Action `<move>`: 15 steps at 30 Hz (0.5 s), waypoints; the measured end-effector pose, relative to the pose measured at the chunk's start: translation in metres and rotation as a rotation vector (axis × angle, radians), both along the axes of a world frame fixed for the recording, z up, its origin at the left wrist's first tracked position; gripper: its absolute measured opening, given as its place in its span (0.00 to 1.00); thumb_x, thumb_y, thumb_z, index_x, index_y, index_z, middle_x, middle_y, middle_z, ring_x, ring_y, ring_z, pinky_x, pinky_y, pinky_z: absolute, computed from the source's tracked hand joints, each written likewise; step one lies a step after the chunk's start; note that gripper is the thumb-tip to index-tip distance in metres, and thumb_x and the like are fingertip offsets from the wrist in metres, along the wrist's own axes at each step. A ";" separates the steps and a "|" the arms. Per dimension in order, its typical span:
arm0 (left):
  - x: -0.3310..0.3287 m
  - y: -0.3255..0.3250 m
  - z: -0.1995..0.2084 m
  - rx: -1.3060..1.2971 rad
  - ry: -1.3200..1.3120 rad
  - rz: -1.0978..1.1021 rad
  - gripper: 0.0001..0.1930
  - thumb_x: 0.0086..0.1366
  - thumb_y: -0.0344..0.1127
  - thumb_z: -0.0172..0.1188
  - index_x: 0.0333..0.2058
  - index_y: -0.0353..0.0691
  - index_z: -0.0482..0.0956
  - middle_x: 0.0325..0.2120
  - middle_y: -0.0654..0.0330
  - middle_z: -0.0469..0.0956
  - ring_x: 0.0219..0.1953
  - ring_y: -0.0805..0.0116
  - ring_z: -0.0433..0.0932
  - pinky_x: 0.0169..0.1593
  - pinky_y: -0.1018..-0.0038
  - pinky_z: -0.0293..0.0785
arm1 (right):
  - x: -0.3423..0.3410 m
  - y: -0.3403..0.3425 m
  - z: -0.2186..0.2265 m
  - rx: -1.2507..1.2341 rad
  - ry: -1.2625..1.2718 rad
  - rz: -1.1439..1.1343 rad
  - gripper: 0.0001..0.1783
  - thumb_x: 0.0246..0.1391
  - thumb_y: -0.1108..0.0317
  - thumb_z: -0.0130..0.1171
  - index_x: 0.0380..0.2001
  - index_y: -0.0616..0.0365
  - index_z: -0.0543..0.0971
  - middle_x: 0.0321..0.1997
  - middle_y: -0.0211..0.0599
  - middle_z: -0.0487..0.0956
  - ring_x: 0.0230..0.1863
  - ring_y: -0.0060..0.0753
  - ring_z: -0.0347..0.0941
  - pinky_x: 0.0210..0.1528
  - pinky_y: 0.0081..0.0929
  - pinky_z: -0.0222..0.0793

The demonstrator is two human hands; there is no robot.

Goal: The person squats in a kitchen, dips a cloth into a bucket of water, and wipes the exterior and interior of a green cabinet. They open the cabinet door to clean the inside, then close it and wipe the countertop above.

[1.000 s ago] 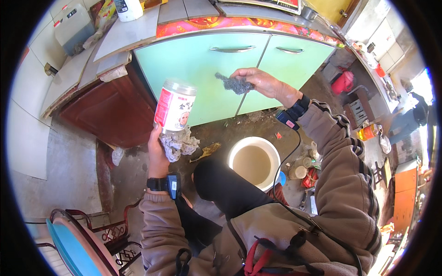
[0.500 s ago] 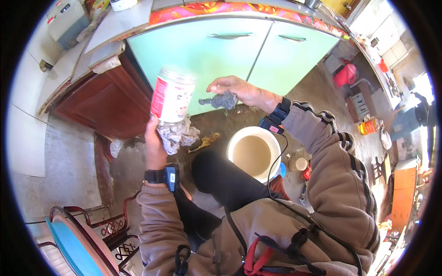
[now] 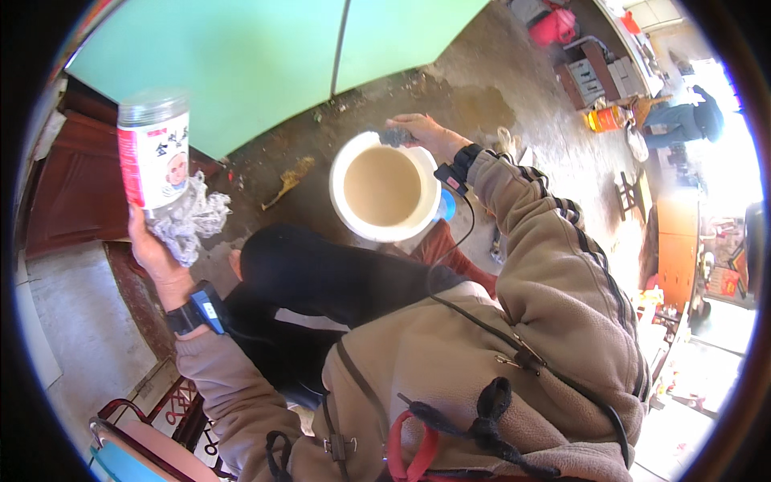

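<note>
My left hand [image 3: 155,255] is closed under a clear plastic jar [image 3: 154,157] with a red and white label, held upright at the left. A bunched grey-white rag [image 3: 193,218] hangs from the same hand, just below the jar. My right hand [image 3: 434,135] pinches a dark grey steel wool scrubber [image 3: 394,136] at the far rim of a white bucket [image 3: 340,207]. Cloudy beige water [image 3: 381,186] fills much of the bucket. The scrubber appears to be over the rim; whether it touches cannot be told.
Pale green cabinet doors [image 3: 241,60] stand ahead, with a dark red cabinet [image 3: 76,181] to the left. A yellowish scrap [image 3: 289,181] lies on the wet floor. Beside the bucket is a blue object [image 3: 446,206]. A chair [image 3: 152,422] stands at the lower left.
My view has turned toward the right. The scrubber in my right hand has gone from near the jar to the bucket's rim. My left hand still holds the jar and rag.
</note>
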State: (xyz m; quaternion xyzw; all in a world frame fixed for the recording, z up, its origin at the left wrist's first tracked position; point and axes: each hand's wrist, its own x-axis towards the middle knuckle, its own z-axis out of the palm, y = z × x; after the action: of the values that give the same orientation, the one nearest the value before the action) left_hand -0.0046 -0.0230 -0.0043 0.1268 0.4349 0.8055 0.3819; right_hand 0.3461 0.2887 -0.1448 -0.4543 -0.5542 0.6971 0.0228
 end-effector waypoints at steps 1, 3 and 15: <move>-0.001 0.001 0.000 -0.040 -0.001 0.024 0.26 0.65 0.47 0.48 0.54 0.32 0.67 0.49 0.54 0.73 0.49 0.59 0.73 0.53 0.64 0.68 | 0.008 0.000 -0.008 -0.052 0.109 0.005 0.15 0.58 0.54 0.54 0.34 0.54 0.79 0.25 0.21 0.75 0.23 0.12 0.66 0.24 0.12 0.61; -0.002 0.004 0.000 -0.104 0.052 0.081 0.27 0.66 0.49 0.46 0.56 0.33 0.65 0.51 0.53 0.72 0.51 0.57 0.72 0.54 0.62 0.67 | 0.020 0.000 -0.019 -0.102 0.117 -0.045 0.13 0.58 0.56 0.55 0.34 0.54 0.79 0.27 0.22 0.75 0.24 0.12 0.68 0.26 0.12 0.64; 0.003 -0.003 0.002 -0.240 0.082 0.218 0.27 0.66 0.48 0.47 0.55 0.31 0.65 0.51 0.53 0.71 0.51 0.58 0.71 0.55 0.63 0.66 | 0.037 -0.020 -0.140 0.512 -0.529 0.243 0.06 0.45 0.67 0.62 0.28 0.56 0.83 0.23 0.34 0.79 0.26 0.27 0.77 0.29 0.23 0.71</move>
State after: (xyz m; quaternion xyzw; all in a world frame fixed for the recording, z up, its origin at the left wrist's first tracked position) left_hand -0.0021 -0.0257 -0.0023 0.0653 0.5543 0.7787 0.2864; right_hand 0.3834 0.2691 -0.2852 -0.5288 -0.7470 0.3925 -0.0910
